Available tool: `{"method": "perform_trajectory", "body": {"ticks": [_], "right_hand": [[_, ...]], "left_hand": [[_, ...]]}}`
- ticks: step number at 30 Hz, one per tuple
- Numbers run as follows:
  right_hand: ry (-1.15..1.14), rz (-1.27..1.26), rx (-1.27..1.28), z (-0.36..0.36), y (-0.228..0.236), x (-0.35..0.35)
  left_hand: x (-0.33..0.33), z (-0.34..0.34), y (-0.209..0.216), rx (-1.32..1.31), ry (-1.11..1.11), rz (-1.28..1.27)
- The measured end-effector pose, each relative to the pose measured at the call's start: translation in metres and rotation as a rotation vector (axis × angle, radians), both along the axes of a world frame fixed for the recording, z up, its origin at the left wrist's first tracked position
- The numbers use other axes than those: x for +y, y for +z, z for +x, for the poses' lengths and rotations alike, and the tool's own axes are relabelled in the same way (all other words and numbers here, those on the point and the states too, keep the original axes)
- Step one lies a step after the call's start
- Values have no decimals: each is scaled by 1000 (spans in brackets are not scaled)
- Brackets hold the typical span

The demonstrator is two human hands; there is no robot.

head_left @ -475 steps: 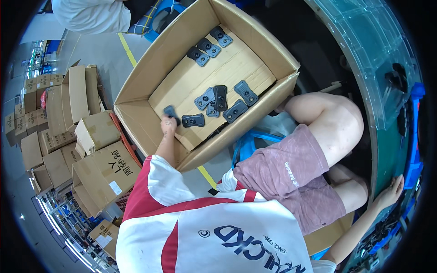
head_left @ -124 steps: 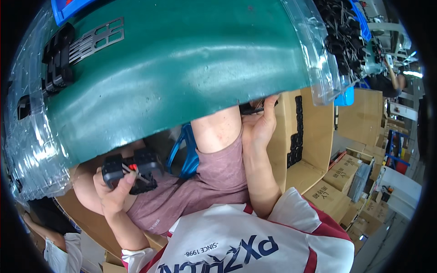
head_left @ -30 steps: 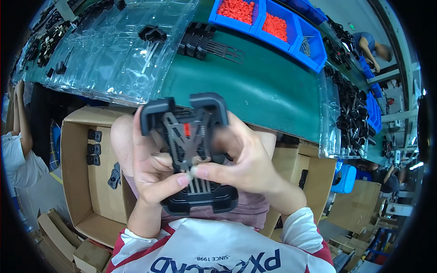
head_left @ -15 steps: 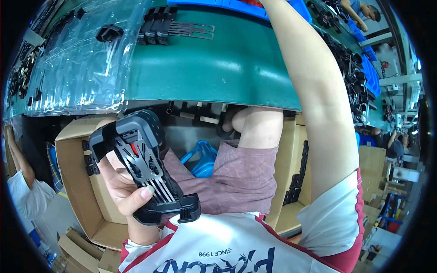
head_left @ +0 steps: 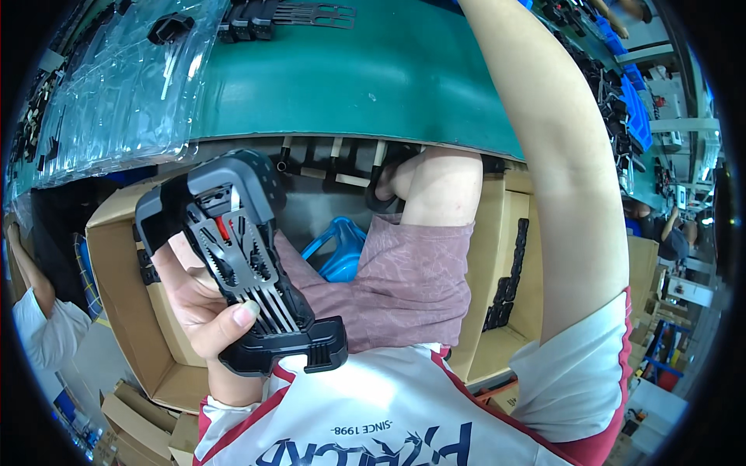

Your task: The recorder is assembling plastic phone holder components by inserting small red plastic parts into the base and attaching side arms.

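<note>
My left hand (head_left: pixel 203 299) is closed around a black plastic clamp-like holder (head_left: pixel 252 272), with the thumb pressed over its lower metal strips. The holder has a wide hooked jaw at its upper end and a shorter foot at the lower end. Silver toothed plates and a small red piece show in its middle. My right forearm (head_left: pixel 544 101) reaches up across the bench past the top edge, so that hand is out of view. A transparent plastic sheet (head_left: pixel 101 116) lies on the green bench (head_left: pixel 350 85), with a black part (head_left: pixel 171 29) on it.
Black assemblies with metal prongs (head_left: pixel 268 17) lie at the bench's far side. Cardboard boxes (head_left: pixel 124 287) flank my legs, the right one holding black parts (head_left: pixel 509 276). A blue plastic object (head_left: pixel 339 250) sits between my legs. Another person's arm (head_left: pixel 31 264) shows at left.
The view has shifted, so the bench sits higher in the picture. My left hand still grips the holder, now slightly closer. My right arm stays stretched out; the blue tray has mostly left view.
</note>
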State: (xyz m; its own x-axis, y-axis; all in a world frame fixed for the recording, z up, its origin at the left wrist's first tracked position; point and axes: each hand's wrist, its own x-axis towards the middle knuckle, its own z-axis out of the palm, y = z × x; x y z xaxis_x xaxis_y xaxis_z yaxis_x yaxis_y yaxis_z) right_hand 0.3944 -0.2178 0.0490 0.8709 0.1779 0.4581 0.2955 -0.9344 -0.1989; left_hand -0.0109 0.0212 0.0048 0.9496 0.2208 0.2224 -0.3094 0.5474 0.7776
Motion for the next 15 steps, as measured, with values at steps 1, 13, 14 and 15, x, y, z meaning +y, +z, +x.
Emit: {"method": "perform_trajectory", "body": {"ticks": [1, 13, 14, 15], "right_hand": [[-20, 71, -43, -4, 3, 5], [366, 1300, 297, -234, 20, 8], [427, 1386, 347, -254, 11, 9], [518, 1381, 424, -277, 7, 8]], "left_hand": [[-1, 1, 2, 6, 8, 6], [-10, -2, 4, 38, -237, 2], [-12, -1, 8, 75, -239, 21], [-14, -2, 11, 108, -252, 34]]}}
